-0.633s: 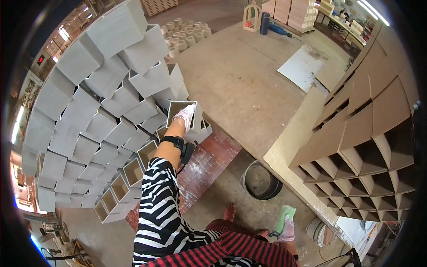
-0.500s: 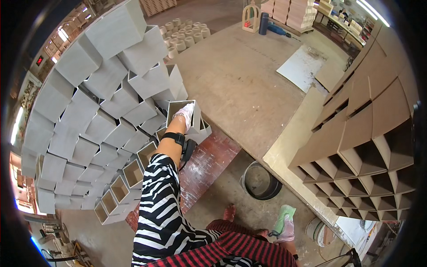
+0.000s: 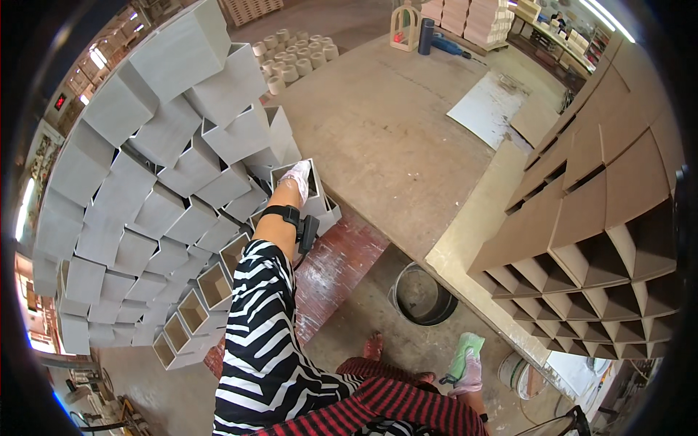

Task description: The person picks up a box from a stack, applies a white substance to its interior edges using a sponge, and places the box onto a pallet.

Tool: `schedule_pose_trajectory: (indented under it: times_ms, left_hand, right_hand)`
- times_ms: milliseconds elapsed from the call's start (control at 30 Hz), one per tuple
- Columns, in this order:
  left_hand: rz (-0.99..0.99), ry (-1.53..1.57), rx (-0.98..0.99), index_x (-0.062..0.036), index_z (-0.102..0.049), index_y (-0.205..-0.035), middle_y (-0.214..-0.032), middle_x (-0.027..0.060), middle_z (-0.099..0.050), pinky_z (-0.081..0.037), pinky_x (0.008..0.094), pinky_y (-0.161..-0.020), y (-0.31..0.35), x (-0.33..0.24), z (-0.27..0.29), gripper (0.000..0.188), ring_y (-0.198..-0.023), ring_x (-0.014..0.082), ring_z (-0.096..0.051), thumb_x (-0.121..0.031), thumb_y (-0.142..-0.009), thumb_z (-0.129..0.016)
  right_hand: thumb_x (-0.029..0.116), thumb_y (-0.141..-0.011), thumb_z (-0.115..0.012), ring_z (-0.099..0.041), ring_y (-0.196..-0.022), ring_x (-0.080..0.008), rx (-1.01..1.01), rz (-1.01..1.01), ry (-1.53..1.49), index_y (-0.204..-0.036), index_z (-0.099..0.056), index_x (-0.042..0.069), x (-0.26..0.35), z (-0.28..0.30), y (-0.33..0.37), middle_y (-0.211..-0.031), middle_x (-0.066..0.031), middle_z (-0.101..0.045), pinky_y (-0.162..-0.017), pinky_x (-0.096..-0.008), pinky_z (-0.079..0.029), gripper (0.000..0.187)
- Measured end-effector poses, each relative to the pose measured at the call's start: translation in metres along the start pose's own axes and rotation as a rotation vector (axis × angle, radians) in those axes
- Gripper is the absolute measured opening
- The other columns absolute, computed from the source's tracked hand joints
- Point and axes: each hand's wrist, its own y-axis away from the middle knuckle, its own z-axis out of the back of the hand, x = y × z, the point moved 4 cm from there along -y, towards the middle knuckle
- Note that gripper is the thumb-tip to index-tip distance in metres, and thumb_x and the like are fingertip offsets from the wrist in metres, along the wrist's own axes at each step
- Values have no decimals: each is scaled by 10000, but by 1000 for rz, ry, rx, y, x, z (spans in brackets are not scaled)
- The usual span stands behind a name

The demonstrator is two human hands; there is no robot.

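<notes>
My left hand [image 3: 297,174], in a pale, stained glove, reaches to an open-topped grey box [image 3: 314,198] at the near end of a large stack. Its fingers are closed at the box's upper edge and partly hidden inside. A black device [image 3: 305,231] is strapped to my left wrist. Low on the right, my right hand [image 3: 470,374], also gloved, is closed round a soft green cloth-like pad [image 3: 469,344]. That hand hangs above the floor, away from the boxes.
Grey boxes [image 3: 174,131] rise in a tall stack on the left, above a red scuffed board [image 3: 342,254]. Brown boxes [image 3: 582,240] are stacked at right. A round black tub [image 3: 425,294] and a paint bucket [image 3: 520,374] stand on the floor. Far off are a lantern frame [image 3: 404,29] and a dark bottle [image 3: 426,36].
My left hand has shifted slightly left and away from me along the box's top. The box stays at the stack's end. My right hand keeps the green pad in nearly the same place.
</notes>
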Motion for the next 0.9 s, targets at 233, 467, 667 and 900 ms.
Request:
schedule_pose_trajectory:
  times_ms: [233,467,667,900]
  left_hand:
    - [-47,-130,-103,-11,-348,-1361,-1432,198,-308,-227,318,-1062,78,-26,-25,630,-1325,278,-280,-446,-907,-379]
    - [-197,-858,-22,-41,-416,-1331,-1418,100,-375,-266,352,-1046,50,-26,-3,549,-1298,247,-342,-410,-925,-401]
    - [-412,-1090,181,-152,-424,-1350,-1325,38,-497,-307,314,-1020,12,-16,11,463,-1205,186,-444,-292,-911,-470]
    - [-344,-1192,129,-139,-417,-1353,-1361,32,-461,-298,299,-1032,31,-18,2,474,-1242,193,-418,-290,-906,-449]
  right_hand:
    - [323,-902,-552,-558,-903,-171,0,-4,-12,-1221,-513,90,4,-1,-1,-1050,-49,-594,-812,-335,-454,397]
    - [316,-903,-550,-558,-900,-169,14,-13,-11,-1220,-514,88,4,1,2,-1049,-48,-595,-809,-333,-454,392]
    - [311,-904,-548,-558,-898,-166,15,-29,2,-1218,-514,87,2,-2,1,-1047,-46,-595,-806,-331,-454,388]
    - [304,-905,-546,-558,-896,-164,26,-40,13,-1217,-515,85,1,-8,1,-1045,-45,-595,-803,-329,-454,383]
